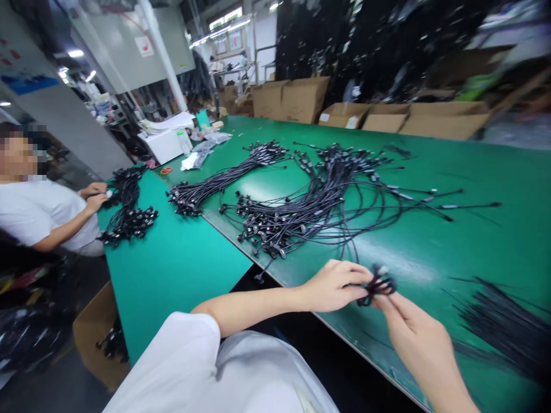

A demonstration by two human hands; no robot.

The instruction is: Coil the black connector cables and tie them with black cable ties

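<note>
Both my hands meet over the near edge of the green table (451, 241). My left hand (333, 285) is closed on a small coiled black cable (377, 285), pinching it from the left. My right hand (411, 330) grips the same coil from below right, fingers closed. Just beyond lies a large tangled pile of black cables with connectors (318, 201). A tidier bundle of cables (224, 179) lies farther left. A heap of thin black ties (503, 327) rests at the right, near my right hand.
A second green table (172, 269) stands to the left, where a seated person in a white shirt (38, 212) handles another cable bundle (129, 212). Cardboard boxes (387, 115) line the far edge. An open box (97, 338) sits on the floor below.
</note>
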